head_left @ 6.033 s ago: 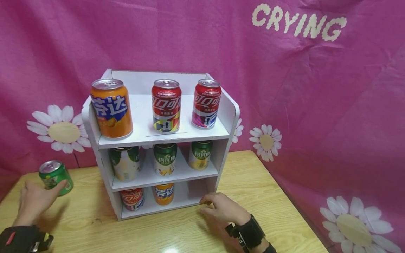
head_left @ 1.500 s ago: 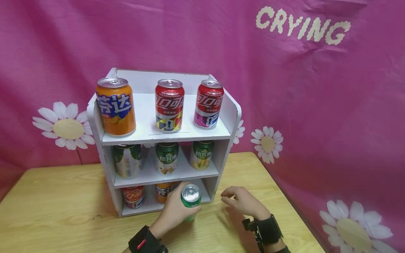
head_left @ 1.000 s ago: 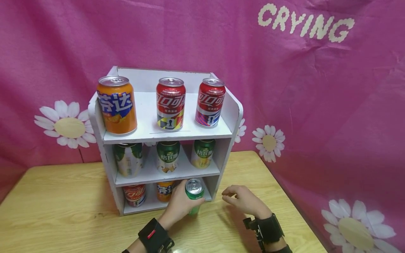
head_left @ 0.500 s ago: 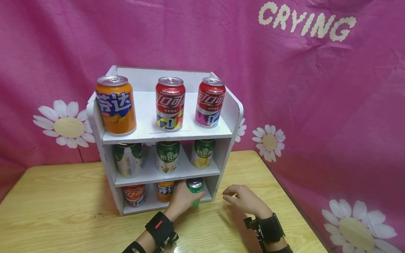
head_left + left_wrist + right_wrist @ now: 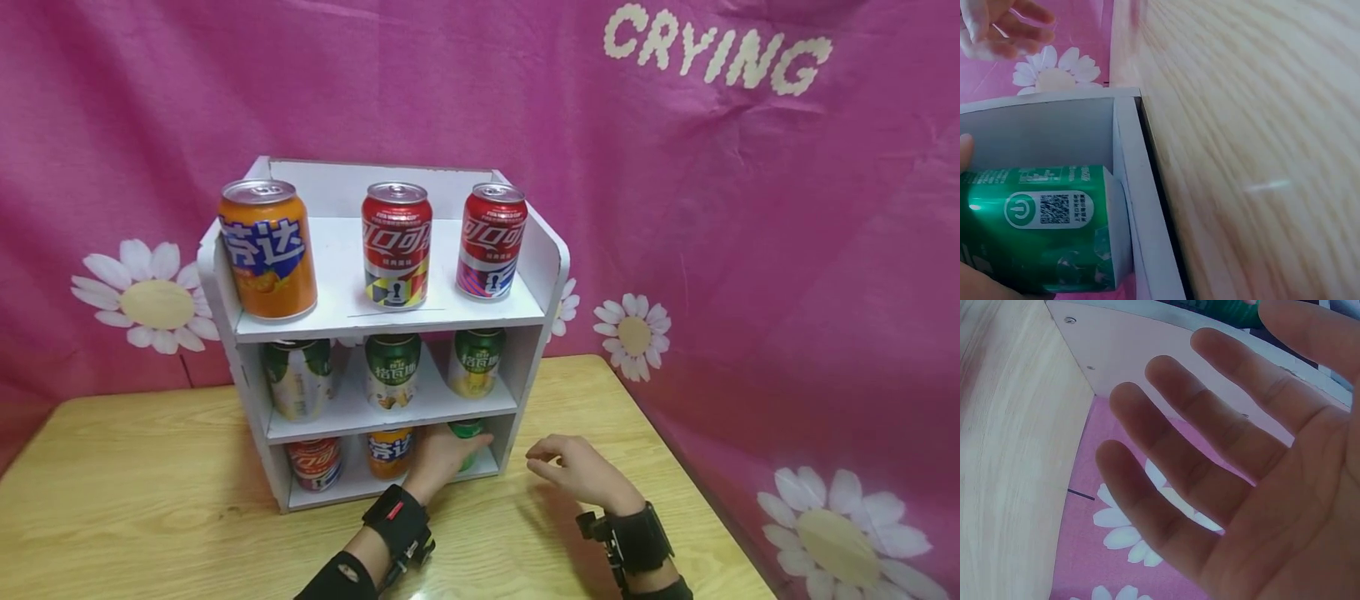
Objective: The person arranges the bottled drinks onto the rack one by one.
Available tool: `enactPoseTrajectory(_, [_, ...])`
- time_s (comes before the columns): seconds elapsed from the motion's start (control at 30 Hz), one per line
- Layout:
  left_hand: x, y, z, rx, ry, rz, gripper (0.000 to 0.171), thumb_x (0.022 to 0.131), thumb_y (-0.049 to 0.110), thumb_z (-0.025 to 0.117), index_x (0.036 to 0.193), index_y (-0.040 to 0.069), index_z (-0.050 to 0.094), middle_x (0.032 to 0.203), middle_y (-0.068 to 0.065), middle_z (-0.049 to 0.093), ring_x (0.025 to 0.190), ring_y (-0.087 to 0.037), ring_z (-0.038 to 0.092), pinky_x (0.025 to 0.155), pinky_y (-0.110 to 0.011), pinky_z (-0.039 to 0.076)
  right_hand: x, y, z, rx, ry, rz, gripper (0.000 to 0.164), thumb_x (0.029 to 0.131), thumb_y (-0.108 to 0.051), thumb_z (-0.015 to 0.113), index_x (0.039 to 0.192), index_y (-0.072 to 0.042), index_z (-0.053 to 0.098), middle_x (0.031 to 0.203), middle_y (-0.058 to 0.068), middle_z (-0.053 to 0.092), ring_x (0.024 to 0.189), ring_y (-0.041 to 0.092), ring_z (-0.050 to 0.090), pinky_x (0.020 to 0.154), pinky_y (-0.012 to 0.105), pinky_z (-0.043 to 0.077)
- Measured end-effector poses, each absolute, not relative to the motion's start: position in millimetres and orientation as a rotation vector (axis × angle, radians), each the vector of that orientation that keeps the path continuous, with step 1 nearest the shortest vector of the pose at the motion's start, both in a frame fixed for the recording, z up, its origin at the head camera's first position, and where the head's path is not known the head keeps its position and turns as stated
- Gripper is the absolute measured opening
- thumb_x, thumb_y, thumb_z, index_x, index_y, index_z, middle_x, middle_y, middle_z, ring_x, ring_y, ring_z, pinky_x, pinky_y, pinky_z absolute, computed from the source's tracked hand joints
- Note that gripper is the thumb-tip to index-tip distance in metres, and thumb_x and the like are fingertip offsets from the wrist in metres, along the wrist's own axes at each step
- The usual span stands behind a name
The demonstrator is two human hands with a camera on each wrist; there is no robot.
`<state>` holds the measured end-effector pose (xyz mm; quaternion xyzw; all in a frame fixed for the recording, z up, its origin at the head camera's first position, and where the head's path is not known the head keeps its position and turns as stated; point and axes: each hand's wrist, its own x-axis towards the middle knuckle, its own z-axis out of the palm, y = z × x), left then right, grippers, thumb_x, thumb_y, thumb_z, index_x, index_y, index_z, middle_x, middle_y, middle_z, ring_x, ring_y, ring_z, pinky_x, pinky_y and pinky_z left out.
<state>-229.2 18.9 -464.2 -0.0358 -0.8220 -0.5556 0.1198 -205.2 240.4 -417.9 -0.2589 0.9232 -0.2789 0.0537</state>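
Note:
My left hand reaches into the right part of the bottom shelf and grips a green soda can. In the left wrist view the green can stands at the front edge of the white shelf board, thumb and fingers on either side of it. The upper shelf hides part of its top in the head view. My right hand hovers beside the rack's right side, fingers loosely bent, holding nothing; in the right wrist view its fingers are spread apart.
The white three-tier rack stands on a wooden table. An orange can and a red can share the bottom shelf. Several green-and-white cans fill the middle one. On top stand an orange can and two red cola cans.
My left hand took the green can from the table's left, carried it across to the rack and moved it into the bottom shelf's right part. My right hand left the rack's lower corner, shifting right.

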Motion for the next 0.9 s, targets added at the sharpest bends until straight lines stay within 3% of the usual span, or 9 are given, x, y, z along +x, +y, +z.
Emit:
enactPoseTrajectory(0.33, [-224.3,8.5,-470.6,-0.136,-2.563,-1.726,0.075,0.068,0.017,0.073,0.128,0.0,0.03,0.11,-0.014,0.048,0.098,-0.028,0.049,0.084,-0.041,0.04,-205.8,239.5,-418.3,-0.815,2.815,-0.848,0.023,0.087,-0.036,0.052,0.097,-0.019,0.064,0.089,-0.012,0.059,0.085,0.009,0.056,0.075,0.036,0.046])
enactPoseTrajectory(0.53, [-223.8,8.4,-476.3,-0.13,-2.564,-1.721,0.078,0.069,0.018,0.073,0.13,0.002,0.027,0.114,-0.014,0.045,0.101,-0.028,0.047,0.086,-0.041,0.038,-204.2,239.5,-419.0,-0.799,2.818,-0.844,0.022,0.087,-0.035,0.053,0.097,-0.019,0.064,0.089,-0.013,0.059,0.085,0.008,0.055,0.075,0.036,0.046])
enactPoseTrajectory(0.8, [-223.0,12.0,-476.3,-0.092,-2.515,-1.57,0.09,0.067,0.021,0.076,0.134,-0.002,0.021,0.127,-0.02,0.032,0.116,-0.033,0.032,0.098,-0.044,0.024,-204.8,242.2,-416.7,-0.819,2.834,-0.843,0.024,0.087,-0.037,0.052,0.097,-0.018,0.064,0.09,-0.011,0.059,0.086,0.01,0.056,0.075,0.039,0.047])
enactPoseTrajectory(0.9, [-223.2,13.3,-472.3,-0.095,-2.537,-1.572,0.086,0.066,0.021,0.076,0.131,-0.002,0.025,0.121,-0.019,0.038,0.111,-0.032,0.038,0.094,-0.044,0.03,-204.6,244.7,-416.0,-0.81,2.835,-0.844,0.024,0.087,-0.037,0.052,0.097,-0.017,0.064,0.09,-0.01,0.059,0.086,0.01,0.056,0.075,0.04,0.047])
